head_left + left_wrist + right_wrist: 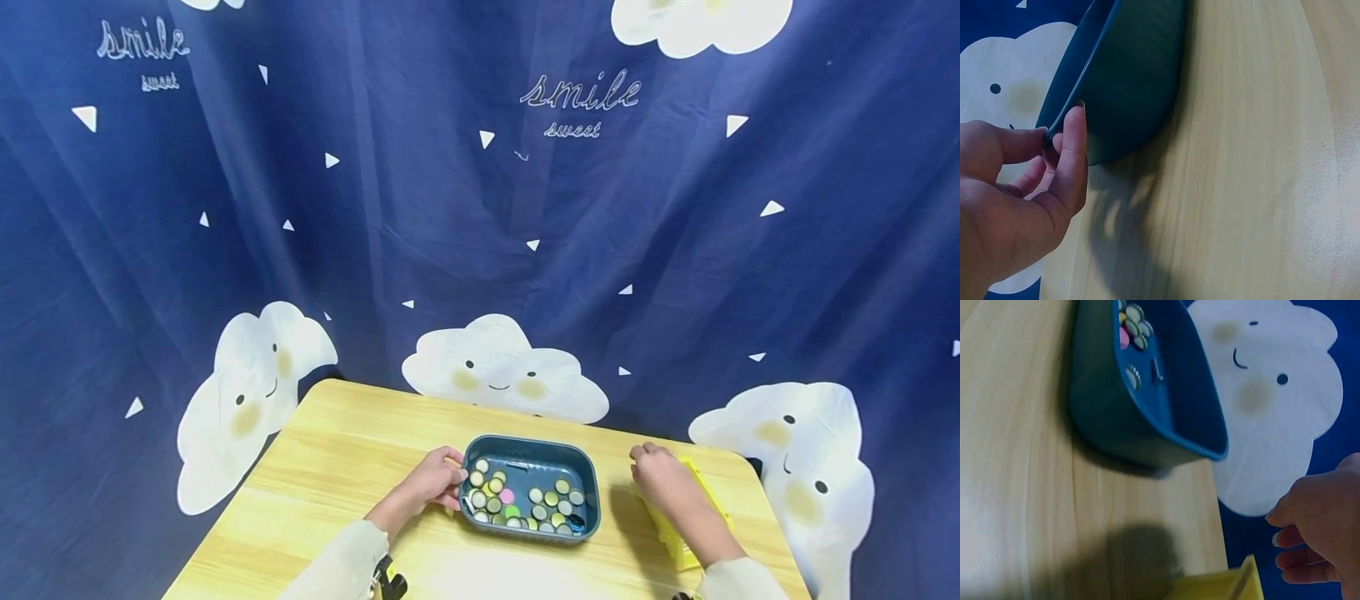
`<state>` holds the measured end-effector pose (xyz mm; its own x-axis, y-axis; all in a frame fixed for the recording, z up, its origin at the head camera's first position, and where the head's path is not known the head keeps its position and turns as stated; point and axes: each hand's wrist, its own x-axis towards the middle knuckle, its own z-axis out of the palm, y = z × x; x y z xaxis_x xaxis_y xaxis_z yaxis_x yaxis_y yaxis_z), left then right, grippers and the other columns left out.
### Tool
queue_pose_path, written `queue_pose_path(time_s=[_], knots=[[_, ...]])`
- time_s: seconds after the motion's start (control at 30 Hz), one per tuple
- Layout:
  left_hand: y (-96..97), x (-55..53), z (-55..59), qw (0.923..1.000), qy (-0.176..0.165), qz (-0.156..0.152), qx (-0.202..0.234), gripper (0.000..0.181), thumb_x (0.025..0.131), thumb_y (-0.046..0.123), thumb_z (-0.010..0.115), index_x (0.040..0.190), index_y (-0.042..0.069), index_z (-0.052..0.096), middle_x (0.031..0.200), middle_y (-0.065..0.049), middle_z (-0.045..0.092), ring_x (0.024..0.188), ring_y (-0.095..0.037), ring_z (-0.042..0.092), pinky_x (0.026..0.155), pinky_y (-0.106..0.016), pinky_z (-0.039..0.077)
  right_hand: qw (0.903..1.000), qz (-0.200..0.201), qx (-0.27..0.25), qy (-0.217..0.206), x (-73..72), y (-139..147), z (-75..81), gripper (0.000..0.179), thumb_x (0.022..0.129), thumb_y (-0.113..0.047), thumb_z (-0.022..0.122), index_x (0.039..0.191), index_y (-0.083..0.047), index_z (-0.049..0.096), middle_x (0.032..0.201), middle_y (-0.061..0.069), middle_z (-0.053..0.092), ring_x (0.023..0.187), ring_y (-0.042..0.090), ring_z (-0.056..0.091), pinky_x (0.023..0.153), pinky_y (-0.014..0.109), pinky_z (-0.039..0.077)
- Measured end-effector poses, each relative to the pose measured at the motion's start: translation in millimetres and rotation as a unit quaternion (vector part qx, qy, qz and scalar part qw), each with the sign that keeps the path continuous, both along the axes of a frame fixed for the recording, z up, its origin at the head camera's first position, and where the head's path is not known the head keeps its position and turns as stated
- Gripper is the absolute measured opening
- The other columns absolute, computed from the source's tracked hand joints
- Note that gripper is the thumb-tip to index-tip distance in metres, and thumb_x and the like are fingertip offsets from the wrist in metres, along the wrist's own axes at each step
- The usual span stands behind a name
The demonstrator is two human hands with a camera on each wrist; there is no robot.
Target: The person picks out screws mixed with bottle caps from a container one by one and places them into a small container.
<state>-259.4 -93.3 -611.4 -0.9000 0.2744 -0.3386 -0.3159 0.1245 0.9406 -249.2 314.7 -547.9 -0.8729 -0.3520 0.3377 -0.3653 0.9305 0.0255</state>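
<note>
A dark blue-green plastic tub point(543, 477) stands on the table, holding many bottle caps point(551, 498) in two loose groups. Among them lie a pink disc point(507, 496) and a green disc point(512, 511). My left hand point(435, 479) pinches the tub's left rim between thumb and fingers, as the left wrist view also shows. Over a yellow plastic basket point(678, 546), to the tub's right, hovers my right hand point(663, 479). Its fingers are loosely bent in the right wrist view, with nothing visible between them. The forearm hides much of the basket.
Inside the tub are a short dark bar point(517, 465) near the back wall and a small black-and-blue object point(575, 522) in the front right corner. The wooden table point(352, 433) ends just behind, against a blue curtain point(450, 208) printed with clouds.
</note>
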Motion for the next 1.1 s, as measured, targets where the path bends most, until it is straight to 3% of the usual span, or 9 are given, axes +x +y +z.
queue_pose_path(time_s=[0.23, 0.5, 0.8, 1.1], knots=[[0.1, -0.2, -0.2, 1.0, 0.001, 0.002, 0.005, 0.036, 0.097, 0.002, 0.059, 0.13, -0.007, 0.046, 0.088, -0.012, 0.059, 0.06, -0.013, 0.057, 0.048, -0.025, 0.062, 0.9989, 0.044, -0.011, 0.01, -2.6, -22.2, 6.4, 0.016, 0.077, 0.001, 0.081, 0.087, -0.001, 0.069, 0.079, 0.01, 0.065, 0.073, 0.027, 0.064, 0.068, 0.041, 0.063], [0.0, -0.3, -0.2, 1.0, -0.001, 0.002, 0.002, 0.035, 0.098, 0.003, 0.059, 0.129, -0.006, 0.047, 0.087, -0.011, 0.059, 0.061, -0.013, 0.057, 0.049, -0.026, 0.063, 0.9976, 0.067, -0.017, -0.002, -5.9, -48.4, 3.0, 0.017, 0.078, 0.0, 0.082, 0.09, -0.001, 0.069, 0.082, 0.009, 0.066, 0.076, 0.027, 0.064, 0.068, 0.041, 0.063], [-1.0, -1.3, -3.5, 1.0, -0.003, 0.0, 0.001, 0.033, 0.098, 0.004, 0.059, 0.128, -0.004, 0.048, 0.087, -0.01, 0.06, 0.06, -0.013, 0.057, 0.05, -0.027, 0.063, 0.9888, 0.147, 0.023, 0.011, -11.5, -71.4, -5.4, 0.014, 0.082, -0.007, 0.083, 0.087, -0.006, 0.069, 0.081, 0.003, 0.063, 0.075, 0.02, 0.062, 0.064, 0.034, 0.06], [-1.7, -1.2, -4.8, 1.0, -0.001, 0.002, 0.001, 0.035, 0.098, 0.004, 0.059, 0.13, -0.006, 0.047, 0.084, -0.008, 0.057, 0.061, -0.013, 0.056, 0.049, -0.026, 0.063, 0.9812, 0.189, 0.026, -0.03, -18.7, -93.0, -18.5, 0.013, 0.085, -0.011, 0.081, 0.092, -0.007, 0.071, 0.085, 0.004, 0.067, 0.078, 0.019, 0.065, 0.069, 0.032, 0.062]])
